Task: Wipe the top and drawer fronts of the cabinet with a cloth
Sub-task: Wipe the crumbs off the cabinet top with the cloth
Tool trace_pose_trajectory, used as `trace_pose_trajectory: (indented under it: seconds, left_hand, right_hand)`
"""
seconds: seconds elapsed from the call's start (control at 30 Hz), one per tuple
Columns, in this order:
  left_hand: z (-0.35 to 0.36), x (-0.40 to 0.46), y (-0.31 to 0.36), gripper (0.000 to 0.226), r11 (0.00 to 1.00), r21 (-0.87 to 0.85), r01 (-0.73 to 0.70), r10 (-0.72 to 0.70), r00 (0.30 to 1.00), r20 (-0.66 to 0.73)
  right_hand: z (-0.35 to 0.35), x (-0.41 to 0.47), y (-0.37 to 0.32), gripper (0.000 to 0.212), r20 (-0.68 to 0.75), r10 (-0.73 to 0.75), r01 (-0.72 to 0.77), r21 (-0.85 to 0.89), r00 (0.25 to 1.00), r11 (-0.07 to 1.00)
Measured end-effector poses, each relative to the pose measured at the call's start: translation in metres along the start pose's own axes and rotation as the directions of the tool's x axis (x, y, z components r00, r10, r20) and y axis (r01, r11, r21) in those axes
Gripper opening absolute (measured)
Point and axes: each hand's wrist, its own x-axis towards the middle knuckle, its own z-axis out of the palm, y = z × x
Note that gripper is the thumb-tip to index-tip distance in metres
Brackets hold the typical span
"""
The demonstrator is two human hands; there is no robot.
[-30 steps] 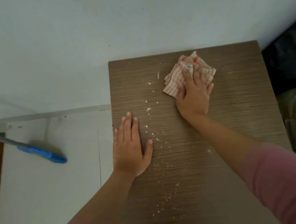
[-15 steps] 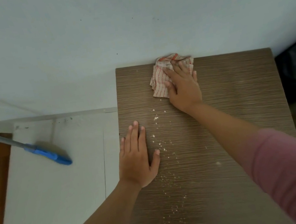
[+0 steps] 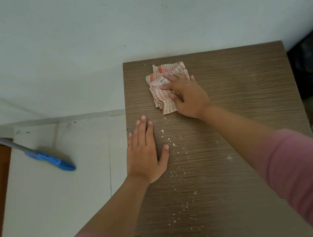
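From the head camera I see my right hand [image 3: 187, 95] pressing flat on the striped cloth [image 3: 164, 88] near the back left of the cabinet top [image 3: 251, 104], fingers spread over it and not curled round it, while my left hand [image 3: 146, 156] lies flat and open near the left edge, holding nothing. White crumbs [image 3: 180, 175] run in a line down the middle toward me, just beside my left hand — so I think the good way is to keep the cloth pressed flat and pull it slowly along that line, gathering the crumbs and not flicking them onto the floor [image 3: 61, 193], where a blue mop [image 3: 50, 160] lies. The drawer fronts are hidden from here, so I cannot tell how they look.
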Motion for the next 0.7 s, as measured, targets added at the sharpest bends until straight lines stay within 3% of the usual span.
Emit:
trace_pose_trajectory:
  seconds: [0.23,0.43,0.7]
  left_hand:
    - [0.001,-0.009,-0.002,0.069,0.995,-0.097,-0.025,0.017,0.997,-0.08]
    - [-0.003,-0.061,-0.005,0.065,0.983,-0.104,-0.152,0.142,0.985,-0.099]
    - [0.021,-0.153,-0.016,0.06,0.985,-0.104,-0.136,0.134,0.991,-0.025]
  right_hand:
    - [0.019,-0.051,-0.013,0.038,-0.037,0.007,-0.008,-0.012,0.999,1.0]
    - [0.033,-0.108,-0.031,0.04,-0.052,0.053,-0.053,0.012,0.997,0.999]
    - [0.055,-0.173,-0.048,0.041,-0.079,0.108,-0.105,0.044,0.991,0.993]
